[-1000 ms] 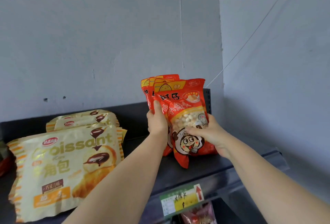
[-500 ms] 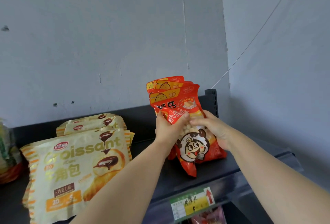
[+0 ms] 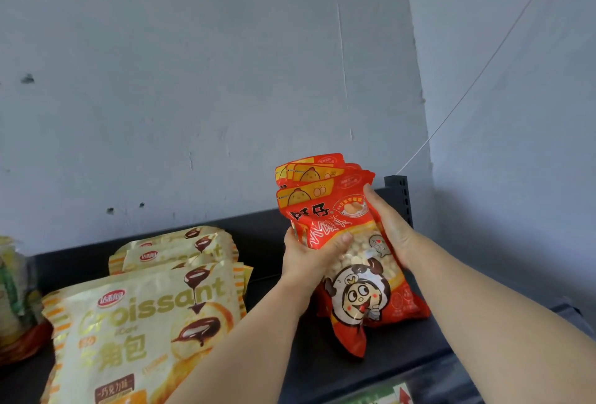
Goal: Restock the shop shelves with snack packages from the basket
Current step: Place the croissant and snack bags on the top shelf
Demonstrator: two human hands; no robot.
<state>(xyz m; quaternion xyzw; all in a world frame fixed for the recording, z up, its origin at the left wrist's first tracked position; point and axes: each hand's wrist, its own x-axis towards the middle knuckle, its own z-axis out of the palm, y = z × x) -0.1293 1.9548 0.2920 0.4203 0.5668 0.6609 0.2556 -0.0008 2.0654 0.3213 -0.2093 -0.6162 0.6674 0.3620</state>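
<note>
A bundle of red snack packages point(image 3: 358, 287) with a cartoon face stands upright at the right end of the dark shelf point(image 3: 322, 368). My left hand point(image 3: 306, 261) grips the bundle from its left side, thumb across the front pack. My right hand point(image 3: 388, 226) holds the right side, fingers reaching up along the top edge. The bottom corners of the packs touch the shelf board. The basket is out of view.
Yellow croissant packages point(image 3: 142, 323) lie stacked on the shelf to the left, another stack point(image 3: 180, 249) behind them. A green-and-yellow package point(image 3: 13, 294) sits at the far left. A grey wall backs the shelf; a black upright post point(image 3: 398, 191) stands at the right corner. A price label point(image 3: 383, 395) hangs on the front edge.
My right hand has slid up the right side of the red bundle toward its top. My left hand keeps its grip, and the packs stand a little straighter.
</note>
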